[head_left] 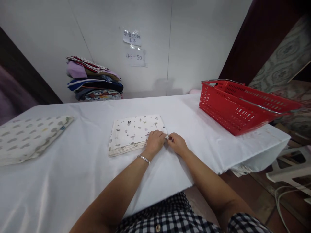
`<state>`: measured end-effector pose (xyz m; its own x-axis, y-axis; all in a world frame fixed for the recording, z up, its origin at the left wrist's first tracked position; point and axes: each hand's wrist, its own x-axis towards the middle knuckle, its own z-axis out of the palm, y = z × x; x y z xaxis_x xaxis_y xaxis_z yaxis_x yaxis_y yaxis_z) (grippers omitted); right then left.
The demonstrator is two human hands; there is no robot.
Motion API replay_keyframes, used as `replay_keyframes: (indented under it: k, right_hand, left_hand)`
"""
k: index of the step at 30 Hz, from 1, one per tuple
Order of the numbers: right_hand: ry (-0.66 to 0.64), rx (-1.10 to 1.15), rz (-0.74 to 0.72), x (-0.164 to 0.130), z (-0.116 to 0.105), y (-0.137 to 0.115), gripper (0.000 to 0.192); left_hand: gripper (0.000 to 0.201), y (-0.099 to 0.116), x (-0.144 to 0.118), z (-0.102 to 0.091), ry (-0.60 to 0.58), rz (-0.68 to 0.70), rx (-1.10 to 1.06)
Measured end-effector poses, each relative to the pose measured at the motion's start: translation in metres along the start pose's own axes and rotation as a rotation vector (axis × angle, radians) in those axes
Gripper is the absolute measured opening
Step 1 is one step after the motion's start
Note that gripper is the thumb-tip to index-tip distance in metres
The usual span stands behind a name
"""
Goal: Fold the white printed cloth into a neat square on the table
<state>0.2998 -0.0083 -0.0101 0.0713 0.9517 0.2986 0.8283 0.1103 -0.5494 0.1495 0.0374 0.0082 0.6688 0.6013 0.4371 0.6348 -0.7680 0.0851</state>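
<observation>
Folded printed cloth [134,132] lies flat near the middle of the bench [80,174], which is covered in white sheeting. Cloth is roughly rectangular; long axis runs left–right across the bench, slightly skewed, with stacked fold edges facing the person.

Left hand [155,141]: palm down, resting on the cloth's near right corner, fingers curled onto the fabric. A bracelet [143,158] sits on that wrist.

Right hand [178,143]: just beside the left, fingers pinched on the cloth's right edge at the same corner. The two hands almost touch.

Surroundings: a second folded patterned cloth [26,137] lies at the bench's left end, well apart. Red basket [240,103] stands at the right end. Pile of folded fabrics [93,79] against the wall, with paper notes [134,48] stuck above.
</observation>
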Motion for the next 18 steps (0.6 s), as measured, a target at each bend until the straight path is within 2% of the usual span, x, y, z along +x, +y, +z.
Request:
replay_keyframes:
  k: [12, 15, 18]
  right_hand:
    - [0.002, 0.017, 0.017, 0.001, 0.002, -0.001, 0.008]
    - [0.016, 0.036, 0.008, 0.002, 0.002, 0.000, 0.009]
    - [0.011, 0.055, 0.009, 0.002, 0.002, 0.000, 0.009]
  left_hand:
    - [0.037, -0.010, -0.008, 0.003, 0.067, -0.001, -0.099]
    - [0.035, -0.011, -0.011, 0.002, 0.105, -0.006, -0.118]
    - [0.022, -0.011, -0.011, 0.000, 0.132, -0.021, -0.119]
